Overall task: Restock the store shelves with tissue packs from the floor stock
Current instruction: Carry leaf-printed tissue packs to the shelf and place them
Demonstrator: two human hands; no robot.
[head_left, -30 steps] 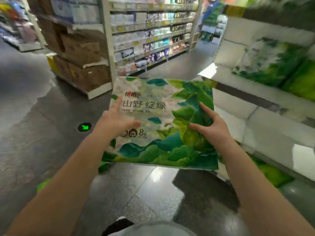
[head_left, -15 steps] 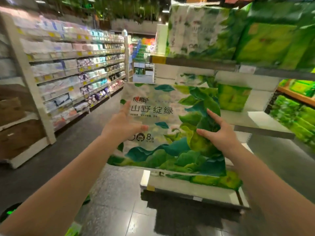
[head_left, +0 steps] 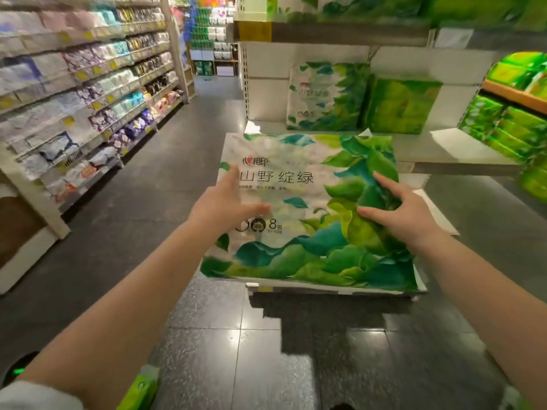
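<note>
From the head view, both bare arms reach forward and hold up one large tissue pack (head_left: pixel 307 208), white with green leaf print, dark lettering and an "8" on its face, in front of a white shelf unit. The left hand (head_left: pixel 220 207) lies on the pack's left part, index finger stretched up along the edge and thumb laid across the printed front; its grip is grasping the pack. The right hand (head_left: pixel 405 211) sits on the green right part, thumb pointing inward across the wrapper and fingers curled into it, likewise grasping the pack. The pack is in the air, its top edge about level with the white middle shelf (head_left: pixel 444 149), and its lower edge hides most of the low bottom shelf (head_left: pixel 325 288). On the middle shelf, behind the held pack, a matching leaf-print pack (head_left: pixel 325 96) stands upright, with a plain green pack (head_left: pixel 399 105) just beside it on the right. More green packs (head_left: pixel 355 7) fill the shelf above, blurred. Left of the aisle, long shelves of pale packaged goods (head_left: pixel 88 93) run back over the dark glossy tiled floor (head_left: pixel 266 350). A green wrapper corner (head_left: pixel 139 389) shows at the bottom edge.
</note>
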